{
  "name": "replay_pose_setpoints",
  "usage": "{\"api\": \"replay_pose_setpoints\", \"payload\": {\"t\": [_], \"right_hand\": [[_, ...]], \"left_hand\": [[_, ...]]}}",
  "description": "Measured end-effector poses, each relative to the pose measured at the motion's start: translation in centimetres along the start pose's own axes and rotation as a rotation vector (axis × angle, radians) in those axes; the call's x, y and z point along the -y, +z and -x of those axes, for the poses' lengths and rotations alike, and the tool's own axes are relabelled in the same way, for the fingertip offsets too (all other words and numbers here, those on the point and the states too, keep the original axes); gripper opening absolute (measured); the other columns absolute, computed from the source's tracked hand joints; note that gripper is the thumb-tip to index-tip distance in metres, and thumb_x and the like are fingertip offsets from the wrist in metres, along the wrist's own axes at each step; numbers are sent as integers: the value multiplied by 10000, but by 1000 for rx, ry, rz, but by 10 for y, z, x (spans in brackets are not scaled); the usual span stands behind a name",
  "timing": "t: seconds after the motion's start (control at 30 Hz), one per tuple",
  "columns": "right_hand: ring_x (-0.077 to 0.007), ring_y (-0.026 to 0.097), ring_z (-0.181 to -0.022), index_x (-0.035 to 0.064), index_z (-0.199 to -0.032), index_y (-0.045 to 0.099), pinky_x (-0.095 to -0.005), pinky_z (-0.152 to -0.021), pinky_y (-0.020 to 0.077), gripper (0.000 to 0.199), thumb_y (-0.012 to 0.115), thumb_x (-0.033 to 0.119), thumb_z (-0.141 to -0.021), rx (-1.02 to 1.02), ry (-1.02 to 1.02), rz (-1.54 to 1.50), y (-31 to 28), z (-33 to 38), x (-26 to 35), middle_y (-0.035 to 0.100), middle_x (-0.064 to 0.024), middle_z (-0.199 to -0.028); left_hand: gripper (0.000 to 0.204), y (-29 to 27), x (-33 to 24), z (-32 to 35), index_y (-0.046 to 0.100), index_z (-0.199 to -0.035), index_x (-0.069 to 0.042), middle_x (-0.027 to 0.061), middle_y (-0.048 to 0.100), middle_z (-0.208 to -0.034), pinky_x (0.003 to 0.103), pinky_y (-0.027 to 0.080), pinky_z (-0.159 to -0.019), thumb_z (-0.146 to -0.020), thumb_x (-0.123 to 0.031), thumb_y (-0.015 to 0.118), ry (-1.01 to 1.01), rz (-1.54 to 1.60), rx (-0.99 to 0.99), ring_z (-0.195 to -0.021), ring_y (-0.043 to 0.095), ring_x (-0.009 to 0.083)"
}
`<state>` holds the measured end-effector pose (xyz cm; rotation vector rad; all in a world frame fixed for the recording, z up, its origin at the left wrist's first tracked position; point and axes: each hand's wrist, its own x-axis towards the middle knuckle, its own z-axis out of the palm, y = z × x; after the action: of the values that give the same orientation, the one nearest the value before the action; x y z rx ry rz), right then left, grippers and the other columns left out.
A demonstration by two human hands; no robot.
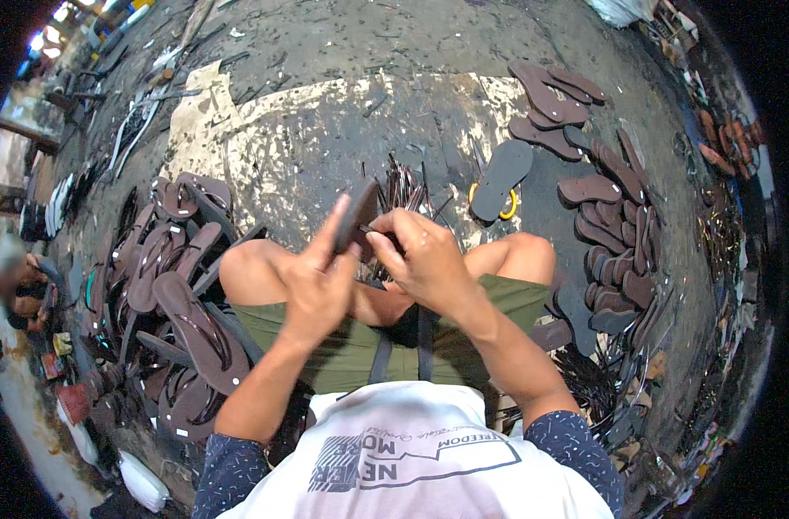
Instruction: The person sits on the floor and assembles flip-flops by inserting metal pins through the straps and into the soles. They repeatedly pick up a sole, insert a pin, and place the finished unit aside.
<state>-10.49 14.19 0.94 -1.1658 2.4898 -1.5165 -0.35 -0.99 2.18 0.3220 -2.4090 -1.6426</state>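
Observation:
In front of my bent knees, a brown flip-flop sole [358,221] is held up on edge, tilted. My left hand [319,278] grips it from the left, with its fingers along the outer face. Against the sole's right face, my right hand [419,258] is closed in a pinch on what looks like a thin dark strap, mostly hidden by the fingers. Just beyond my hands lies a bundle of dark, shiny straps [405,183]. Farther right, a loose dark sole [503,177] rests over scissors with yellow handles [510,206].
Strapped brown flip-flops [202,333] are heaped at my left. Several brown soles [598,229] lie stacked and scattered at my right, near another pile of dark straps [589,381]. A worn sheet [317,117] covers the floor ahead. Someone else [31,290] shows at the far left.

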Motion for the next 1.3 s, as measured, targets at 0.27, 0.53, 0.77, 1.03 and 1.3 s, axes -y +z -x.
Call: {"api": "replay_pose_setpoints", "payload": {"t": [0.27,0.53,0.77,1.03,1.3], "right_hand": [[-367,705,-849,24,-973,638,-456,-748,572,153,703,157,-938,41,30,-101,-14,3,5,715,-163,-908],[-150,663,-847,18,-1110,685,-307,-709,540,393,629,399,-1031,386,523,-1010,0,37,21,715,-62,-996],[-105,669,-886,87,-1104,687,-256,-677,541,301,637,375,-1031,-235,804,-1545,45,21,-13,728,-19,-1045],[-72,647,-784,35,-1146,694,-228,-631,524,382,634,393,-1026,-121,697,-1141,42,26,-26,723,-5,-965],[-109,602,-891,-8,-1131,687,-289,-788,503,424,645,400,-1023,573,458,-1048,-18,4,-58,685,-21,-978]], "left_hand": [[375,-18,40,-12,580,-1383,35,59,639,-1303,283,544,-942,-1010,0,599,-14,465,152,-1106,647,139],[259,4,37,-24,599,-1270,5,65,703,-1128,288,578,-857,-1012,-3,609,-33,823,-407,-961,677,131],[387,6,65,-8,543,-1415,-27,113,614,-1387,364,500,-1062,-1037,-96,597,-128,817,-411,-1250,606,222],[262,3,10,-30,721,-1156,-39,102,758,-1057,448,402,-1127,-901,-89,749,354,-367,-330,-991,705,227],[550,-8,-21,-24,383,-1509,11,182,714,-1161,425,334,-1174,-1038,-236,525,-110,751,-52,-1107,676,257]]}}
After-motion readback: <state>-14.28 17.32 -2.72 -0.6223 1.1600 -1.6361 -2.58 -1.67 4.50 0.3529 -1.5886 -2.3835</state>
